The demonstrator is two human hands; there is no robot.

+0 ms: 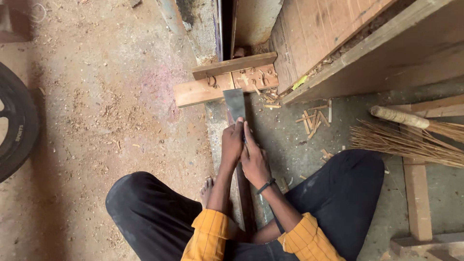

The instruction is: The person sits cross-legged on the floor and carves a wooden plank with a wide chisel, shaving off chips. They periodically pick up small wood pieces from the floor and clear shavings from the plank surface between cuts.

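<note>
Head view: both hands press a flat metal blade [235,104] against a narrow dark wood strip [245,193]. The left hand [232,144] and right hand [254,162] are clenched around the blade's lower end. Just beyond the blade lie stacked wooden blocks [227,79]; to its right, wood chips [311,121] and a broom [411,137]; far left, a tyre [14,123].

Both arms fwd btwn knees; left hand [232,141] & right hand [254,159] side by side, fingers curled, closed in grip.

Dusty sawdust floor [96,96], broom [411,140], wooden boards [338,29]
</note>
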